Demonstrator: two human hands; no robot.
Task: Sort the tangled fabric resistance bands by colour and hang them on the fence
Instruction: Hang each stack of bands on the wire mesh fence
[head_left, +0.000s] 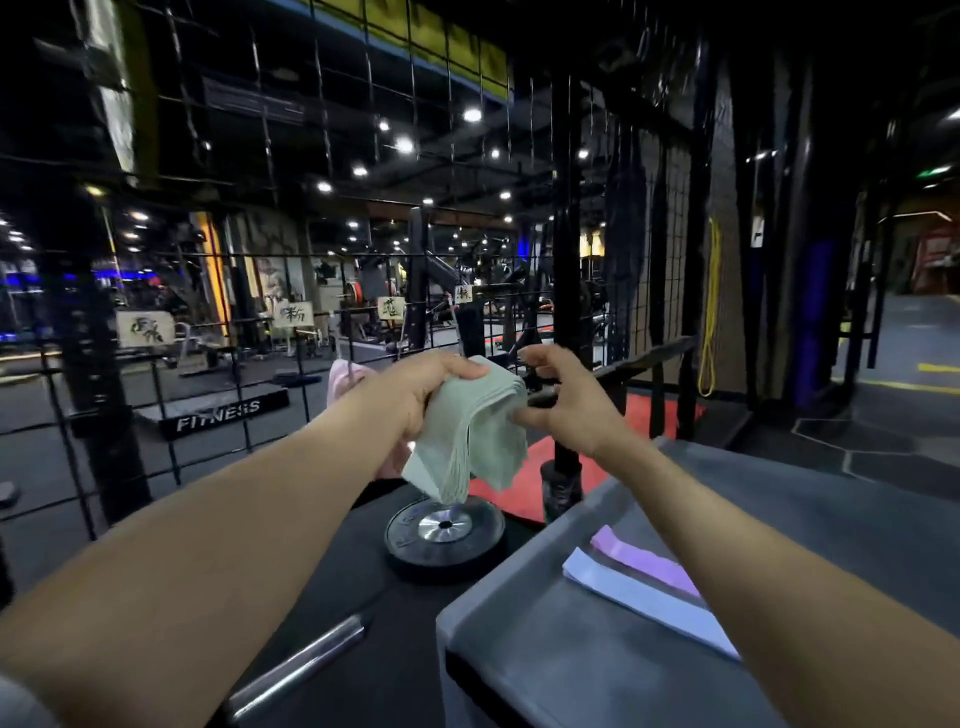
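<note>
Two loose bands (644, 587) (lilac, white), one weight plate (444, 535).

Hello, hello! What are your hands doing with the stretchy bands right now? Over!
Left hand grips green bands; right hand pinches their edge. Pink bands on fence. Purple bands wait on box. Nothing blocking.

A folded bundle of pale green fabric bands (467, 436) is gripped by the left hand (421, 392) and pinched at its edge by the right hand (566, 402) — held before the black wire fence (249, 312). Two bands — lilac (644, 558) and white (639, 597) — are laid on the grey surface (571, 665).
</note>
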